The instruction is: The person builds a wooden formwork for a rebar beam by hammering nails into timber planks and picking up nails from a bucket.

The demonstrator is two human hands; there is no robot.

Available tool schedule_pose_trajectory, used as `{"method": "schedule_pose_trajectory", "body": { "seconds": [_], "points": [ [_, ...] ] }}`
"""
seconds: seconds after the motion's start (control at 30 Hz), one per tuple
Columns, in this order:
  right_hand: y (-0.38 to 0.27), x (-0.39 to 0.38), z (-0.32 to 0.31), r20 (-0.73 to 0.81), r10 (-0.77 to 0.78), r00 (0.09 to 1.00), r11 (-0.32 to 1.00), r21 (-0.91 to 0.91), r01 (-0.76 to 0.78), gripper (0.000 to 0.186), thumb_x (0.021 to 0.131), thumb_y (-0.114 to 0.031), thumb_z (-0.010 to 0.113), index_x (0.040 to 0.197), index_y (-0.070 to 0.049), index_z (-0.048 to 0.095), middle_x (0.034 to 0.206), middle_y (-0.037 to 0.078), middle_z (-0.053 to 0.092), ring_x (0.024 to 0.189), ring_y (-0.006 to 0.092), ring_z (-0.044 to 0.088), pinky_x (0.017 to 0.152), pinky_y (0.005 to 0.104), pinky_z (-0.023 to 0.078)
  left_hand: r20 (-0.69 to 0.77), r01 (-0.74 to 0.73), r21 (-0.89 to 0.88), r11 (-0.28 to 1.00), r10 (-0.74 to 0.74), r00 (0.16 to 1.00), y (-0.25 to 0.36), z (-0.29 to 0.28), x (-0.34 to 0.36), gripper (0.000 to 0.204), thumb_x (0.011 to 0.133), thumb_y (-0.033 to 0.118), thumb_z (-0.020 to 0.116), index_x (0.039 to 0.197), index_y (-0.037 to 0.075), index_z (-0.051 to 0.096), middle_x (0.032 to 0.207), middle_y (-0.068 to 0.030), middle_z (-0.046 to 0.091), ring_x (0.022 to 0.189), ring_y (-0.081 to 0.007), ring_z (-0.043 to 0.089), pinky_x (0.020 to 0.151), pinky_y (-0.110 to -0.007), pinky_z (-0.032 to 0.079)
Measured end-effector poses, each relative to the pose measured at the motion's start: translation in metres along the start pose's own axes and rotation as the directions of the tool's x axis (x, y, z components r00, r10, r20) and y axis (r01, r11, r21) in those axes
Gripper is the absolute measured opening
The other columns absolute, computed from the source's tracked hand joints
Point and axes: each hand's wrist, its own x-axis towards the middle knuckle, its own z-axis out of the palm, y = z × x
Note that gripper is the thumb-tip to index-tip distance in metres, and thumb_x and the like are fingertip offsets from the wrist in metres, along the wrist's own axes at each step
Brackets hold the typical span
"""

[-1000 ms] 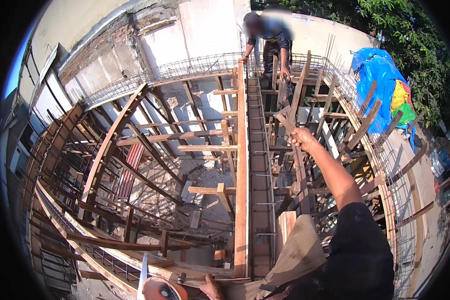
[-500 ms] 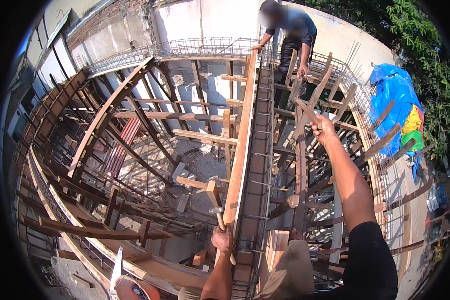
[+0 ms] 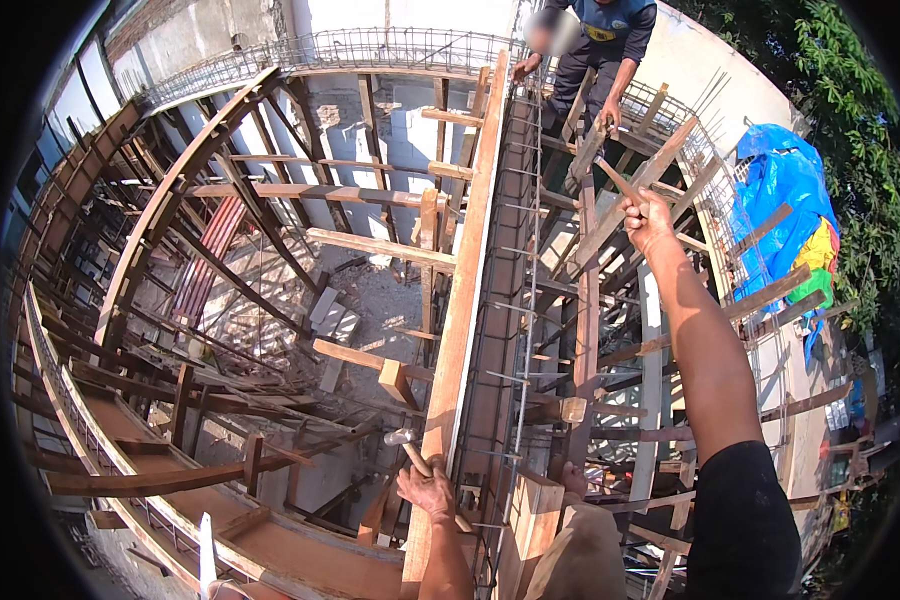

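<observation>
Low in the view, my left hand (image 3: pixel 426 492) grips a hammer (image 3: pixel 400 438) by its wooden handle, over the long pale plank (image 3: pixel 467 274) that runs away from me. My right hand (image 3: pixel 648 222), arm stretched forward, is closed on a short wooden stick (image 3: pixel 622 183) among the boards right of the formwork channel (image 3: pixel 495 370), which has rebar in it. My leg and bare foot (image 3: pixel 575 480) show beside a wooden block (image 3: pixel 532 530).
A co-worker (image 3: pixel 600 40) bends at the far end, one hand by the plank's end, the other on timber. Curved formwork (image 3: pixel 150 240), timber props and rebar surround a drop to rubble ground (image 3: pixel 345 320). A blue tarp (image 3: pixel 770 190) hangs right, near trees.
My left hand has risen from the lower edge onto the plank, now with the hammer. My right hand and stick have moved right and up in the view. The co-worker appears higher, bending at the far end.
</observation>
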Motion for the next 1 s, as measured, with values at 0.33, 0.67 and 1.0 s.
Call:
{"method": "schedule_pose_trajectory", "body": {
  "seconds": [0.33, 0.67, 1.0],
  "points": [
    [-0.001, 0.075, 0.014, -0.015, 0.063, 0.998, 0.981, 0.185, -0.059, 0.023, 0.099, -0.023, 0.054, 0.108, -0.002, 0.053, 0.078, 0.011, 0.059, 0.055, 0.0146, 0.052, 0.042, 0.0245, 0.036, 0.04, -0.034, 0.066, 0.997, 0.031, 0.999, -0.005, 0.015, 0.002, 0.031, 0.076, 0.035, 0.07, 0.086, 0.006, 0.069, 0.094, -0.0139, 0.052, 0.102, -0.0374, 0.049, 0.092, -0.052, 0.037],
    [0.01, 0.099, 0.043, 0.09, 0.001, 0.996, 0.96, 0.28, -0.026, 0.02, 0.102, -0.021, 0.051, 0.113, -0.004, 0.048, 0.084, 0.013, 0.058, 0.058, 0.015, 0.05, 0.046, 0.0258, 0.039, 0.008, -0.019, 0.131, 0.991, 0.018, 1.0, -0.006, 0.009, 0.005, 0.03, 0.077, 0.036, 0.076, 0.083, 0.007, 0.069, 0.092, -0.0128, 0.054, 0.098, -0.0365, 0.052, 0.089, -0.052, 0.038],
    [0.104, -0.097, 0.094, 0.495, 0.135, 0.859, 0.957, -0.291, 0.017, 0.039, 0.101, -0.027, 0.062, 0.132, -0.005, 0.054, 0.092, 0.006, 0.063, 0.07, 0.0145, 0.062, 0.062, 0.0293, 0.051, -0.01, -0.02, 0.191, 0.981, 0.022, 1.0, -0.014, -0.02, 0.02, 0.027, 0.079, 0.038, 0.074, 0.08, 0.011, 0.07, 0.09, -0.0133, 0.056, 0.098, -0.0378, 0.053, 0.09, -0.052, 0.038]
  ]
}}
